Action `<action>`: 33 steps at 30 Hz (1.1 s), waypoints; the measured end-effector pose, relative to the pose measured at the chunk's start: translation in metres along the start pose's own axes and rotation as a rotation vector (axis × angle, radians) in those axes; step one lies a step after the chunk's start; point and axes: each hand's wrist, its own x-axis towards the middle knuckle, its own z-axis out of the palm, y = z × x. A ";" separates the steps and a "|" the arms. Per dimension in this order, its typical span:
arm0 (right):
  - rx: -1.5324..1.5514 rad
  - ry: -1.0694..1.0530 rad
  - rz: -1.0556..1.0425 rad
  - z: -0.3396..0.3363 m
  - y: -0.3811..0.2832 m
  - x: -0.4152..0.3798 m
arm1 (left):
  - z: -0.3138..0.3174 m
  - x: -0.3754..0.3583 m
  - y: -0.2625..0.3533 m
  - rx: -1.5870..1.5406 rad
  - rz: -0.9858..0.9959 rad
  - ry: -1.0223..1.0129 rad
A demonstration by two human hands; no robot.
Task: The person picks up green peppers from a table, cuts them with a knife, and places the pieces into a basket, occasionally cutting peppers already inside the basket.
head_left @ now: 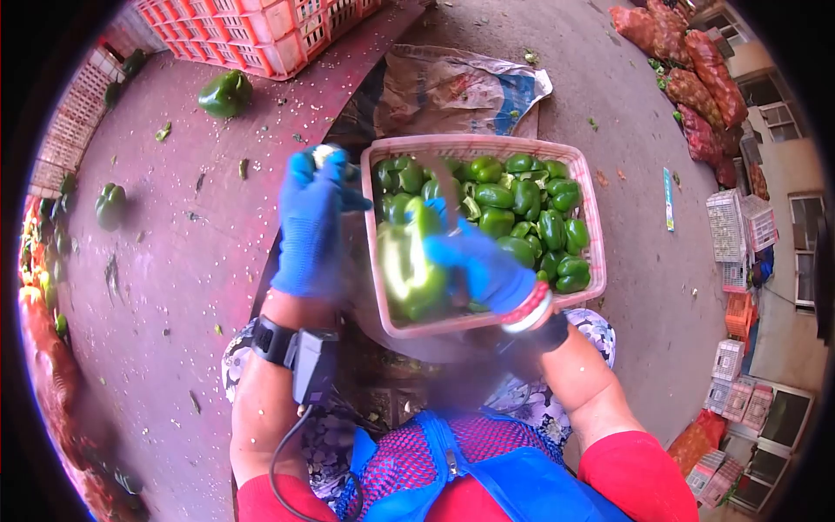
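My left hand (313,222), in a blue glove, is raised beside the left rim of the crate. Its fingers are closed around a small whitish piece that looks like a pepper core (324,155), mostly hidden. Over the crate, my right hand (487,265), also blue-gloved, has its fingers closed at the side of a large green bell pepper (410,271), blurred by motion. A thin brownish strip like a knife blade (442,181) sticks up from the right fingers, also blurred. Below them the pink plastic crate (595,235) holds many green bell peppers (496,220).
Loose peppers (225,94) (110,207) lie on the seed-strewn reddish surface to the left. An orange-and-white crate (252,39) stands at the top left. A crumpled sack (452,87) lies beyond the pepper crate. Filled net sacks (696,83) and stacked crates (731,226) line the right.
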 end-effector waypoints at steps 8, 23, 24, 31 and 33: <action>-0.784 0.674 0.254 -0.040 0.051 0.080 | -0.014 -0.007 0.030 -0.029 -0.024 -0.001; -1.131 0.429 -0.061 -0.040 0.057 0.113 | -0.042 -0.025 0.068 -0.107 -0.098 0.016; -1.098 0.435 -0.087 -0.039 0.059 0.116 | -0.044 -0.027 0.070 -0.084 -0.105 0.014; -1.235 0.631 -0.065 -0.040 0.086 0.154 | -0.045 -0.025 0.069 -0.152 -0.121 -0.019; -1.277 0.668 -0.054 -0.038 0.078 0.162 | -0.044 -0.019 0.065 -0.170 -0.137 -0.046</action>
